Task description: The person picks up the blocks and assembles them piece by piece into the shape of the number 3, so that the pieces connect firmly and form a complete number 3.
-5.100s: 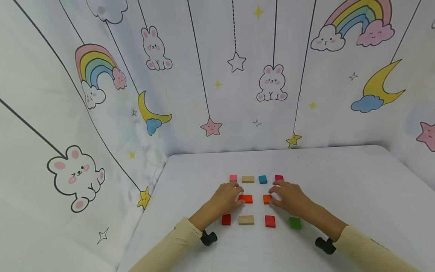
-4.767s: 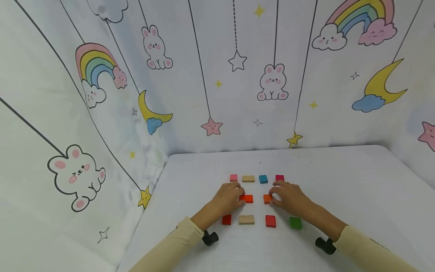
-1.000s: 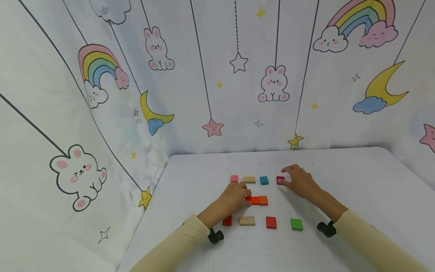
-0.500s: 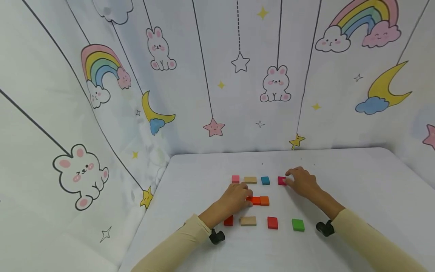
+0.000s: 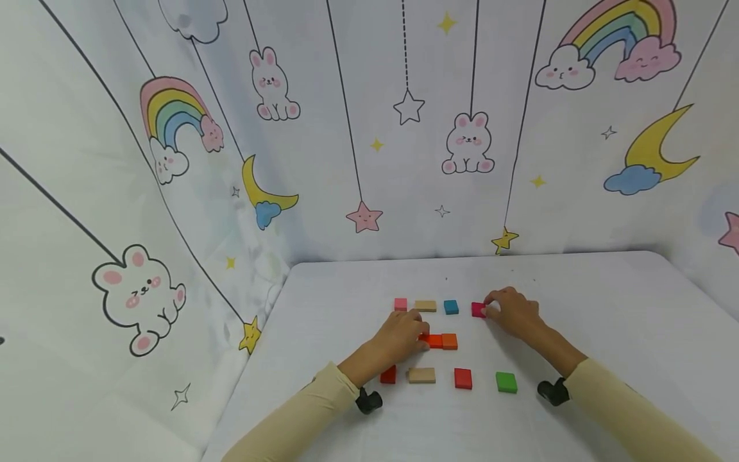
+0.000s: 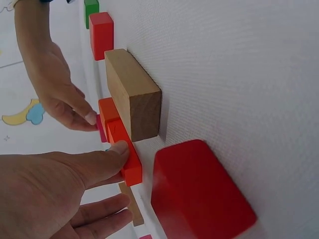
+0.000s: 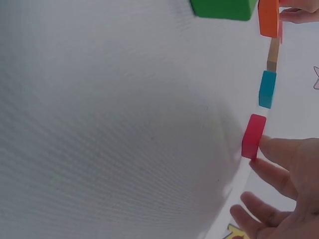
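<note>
In the head view my left hand (image 5: 398,337) pinches a red-orange block (image 5: 434,341) in the middle row. Its thumb lies on the block's near side in the left wrist view. An orange block (image 5: 449,341) stands end to end with that block on the right. Farther back, my right hand (image 5: 514,312) grips a crimson block (image 5: 478,310) at the right end of the back row, thumb and forefinger at its outer end in the right wrist view. That block sits on the white table.
A pink block (image 5: 401,304), a tan block (image 5: 425,306) and a blue block (image 5: 451,307) fill out the back row. Nearer stand a dark red block (image 5: 389,375), another tan block (image 5: 421,375), a red block (image 5: 463,378) and a green block (image 5: 506,382). A patterned curtain (image 5: 323,128) hangs behind.
The orange block has moved left against the red-orange one. My right hand has let go of it, gone to the back right and closed on the crimson block. My left hand has shifted slightly right.
</note>
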A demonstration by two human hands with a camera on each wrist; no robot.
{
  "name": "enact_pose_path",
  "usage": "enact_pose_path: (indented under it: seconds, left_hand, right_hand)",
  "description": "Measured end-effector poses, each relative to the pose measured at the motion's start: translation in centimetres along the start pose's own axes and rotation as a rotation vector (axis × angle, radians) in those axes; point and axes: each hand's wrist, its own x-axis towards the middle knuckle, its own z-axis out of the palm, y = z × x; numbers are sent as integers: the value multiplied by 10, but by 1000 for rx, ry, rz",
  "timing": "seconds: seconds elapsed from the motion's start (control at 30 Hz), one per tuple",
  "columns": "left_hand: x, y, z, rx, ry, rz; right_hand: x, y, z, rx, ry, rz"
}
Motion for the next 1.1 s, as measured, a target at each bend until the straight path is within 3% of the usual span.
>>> enact_pose_path:
  seconds: [1.1]
  left_hand:
    - [2, 2, 2, 22, -2, 6]
  right_hand:
    - [-17, -22, 12, 62, -55, -21]
